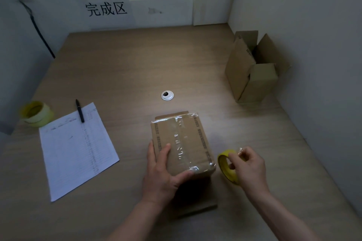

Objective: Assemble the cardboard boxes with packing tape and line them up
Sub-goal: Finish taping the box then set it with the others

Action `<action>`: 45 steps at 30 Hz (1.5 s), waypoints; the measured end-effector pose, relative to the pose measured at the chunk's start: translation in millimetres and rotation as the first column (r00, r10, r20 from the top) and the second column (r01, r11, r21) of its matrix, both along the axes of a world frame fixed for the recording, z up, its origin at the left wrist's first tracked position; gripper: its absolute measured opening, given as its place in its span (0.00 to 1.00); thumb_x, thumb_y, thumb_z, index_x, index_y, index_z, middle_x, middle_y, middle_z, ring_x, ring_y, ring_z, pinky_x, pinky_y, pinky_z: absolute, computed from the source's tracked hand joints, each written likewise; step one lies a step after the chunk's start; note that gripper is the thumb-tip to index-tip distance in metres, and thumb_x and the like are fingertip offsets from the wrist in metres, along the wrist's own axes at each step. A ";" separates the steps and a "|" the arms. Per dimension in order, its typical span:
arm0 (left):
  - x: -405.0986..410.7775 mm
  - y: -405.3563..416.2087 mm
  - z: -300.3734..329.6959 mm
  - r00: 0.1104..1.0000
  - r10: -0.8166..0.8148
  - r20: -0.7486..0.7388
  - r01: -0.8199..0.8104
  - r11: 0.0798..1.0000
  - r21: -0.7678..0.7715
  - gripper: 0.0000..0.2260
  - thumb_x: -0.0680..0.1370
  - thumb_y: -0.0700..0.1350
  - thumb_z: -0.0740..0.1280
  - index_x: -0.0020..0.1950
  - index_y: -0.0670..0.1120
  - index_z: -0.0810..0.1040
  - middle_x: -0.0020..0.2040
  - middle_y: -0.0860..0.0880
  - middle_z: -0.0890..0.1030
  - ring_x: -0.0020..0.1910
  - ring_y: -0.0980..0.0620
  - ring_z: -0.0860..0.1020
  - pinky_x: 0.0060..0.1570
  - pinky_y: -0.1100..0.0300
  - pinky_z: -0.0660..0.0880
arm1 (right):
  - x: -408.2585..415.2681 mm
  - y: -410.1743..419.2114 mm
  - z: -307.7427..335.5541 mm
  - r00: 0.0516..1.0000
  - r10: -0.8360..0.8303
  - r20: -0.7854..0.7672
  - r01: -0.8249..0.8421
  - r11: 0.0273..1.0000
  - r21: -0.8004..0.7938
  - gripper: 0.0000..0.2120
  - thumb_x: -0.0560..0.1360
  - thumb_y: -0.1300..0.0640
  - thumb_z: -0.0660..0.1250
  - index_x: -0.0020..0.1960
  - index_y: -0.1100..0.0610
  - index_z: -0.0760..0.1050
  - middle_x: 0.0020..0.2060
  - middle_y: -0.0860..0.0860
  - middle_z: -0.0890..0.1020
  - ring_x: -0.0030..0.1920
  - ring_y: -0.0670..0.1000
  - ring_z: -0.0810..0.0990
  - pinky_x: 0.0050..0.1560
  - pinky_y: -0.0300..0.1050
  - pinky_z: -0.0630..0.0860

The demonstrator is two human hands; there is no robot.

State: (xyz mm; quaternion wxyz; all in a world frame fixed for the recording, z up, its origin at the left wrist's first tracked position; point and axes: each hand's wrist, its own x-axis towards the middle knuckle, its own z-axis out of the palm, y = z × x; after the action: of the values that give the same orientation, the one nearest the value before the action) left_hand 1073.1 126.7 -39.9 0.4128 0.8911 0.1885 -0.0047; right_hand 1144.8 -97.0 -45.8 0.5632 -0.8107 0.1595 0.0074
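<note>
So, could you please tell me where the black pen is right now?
In the head view the black pen lies left of centre on the table, across the top edge of the paper sheet, right of the spare tape roll.

Quick count of what's on the counter [125,68]: two cardboard boxes, one taped box [181,143] near the front and one open box [252,68] off at the far right. Two tape rolls, a yellow roll [225,164] beside the taped box and a paler roll [37,113] way over on the left edge. One sheet of paper [76,150], one black pen [80,110], one white cable grommet [167,95]. Two hands: left hand [162,170], right hand [248,166].
</note>
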 end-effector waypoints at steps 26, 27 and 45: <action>7.8 6.0 -5.8 0.998 -0.034 0.047 0.033 0.999 0.001 0.58 0.56 0.72 0.75 0.78 0.54 0.51 0.77 0.60 0.47 0.75 0.55 0.57 0.69 0.55 0.65 | -7.7 27.6 32.1 0.803 0.570 0.173 -0.284 0.622 -0.729 0.31 0.70 0.32 0.60 0.66 0.48 0.69 0.70 0.55 0.67 0.71 0.58 0.65 0.65 0.55 0.65; 7.7 6.0 -5.8 0.999 -0.024 0.044 0.025 1.000 -0.014 0.61 0.55 0.73 0.74 0.78 0.53 0.48 0.77 0.61 0.46 0.76 0.56 0.56 0.70 0.55 0.64 | 10.2 42.5 35.6 0.768 0.637 0.065 -0.373 0.528 -0.763 0.37 0.69 0.29 0.57 0.73 0.45 0.62 0.76 0.56 0.59 0.76 0.58 0.56 0.70 0.58 0.60; 7.6 4.2 -7.3 0.999 0.034 -0.015 -0.035 0.996 -0.082 0.63 0.55 0.73 0.74 0.79 0.57 0.39 0.77 0.64 0.37 0.76 0.65 0.43 0.73 0.63 0.50 | 169.0 130.6 19.0 0.523 0.762 -0.382 -0.807 0.299 -0.509 0.27 0.66 0.26 0.65 0.37 0.50 0.83 0.31 0.47 0.81 0.37 0.49 0.80 0.40 0.46 0.75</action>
State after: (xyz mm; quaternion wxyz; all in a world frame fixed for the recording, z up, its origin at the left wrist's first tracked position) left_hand 1080.7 130.9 -47.2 0.4478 0.8700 0.2062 -0.0113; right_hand 1313.8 33.6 -26.8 0.1721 -0.9196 -0.2452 0.2541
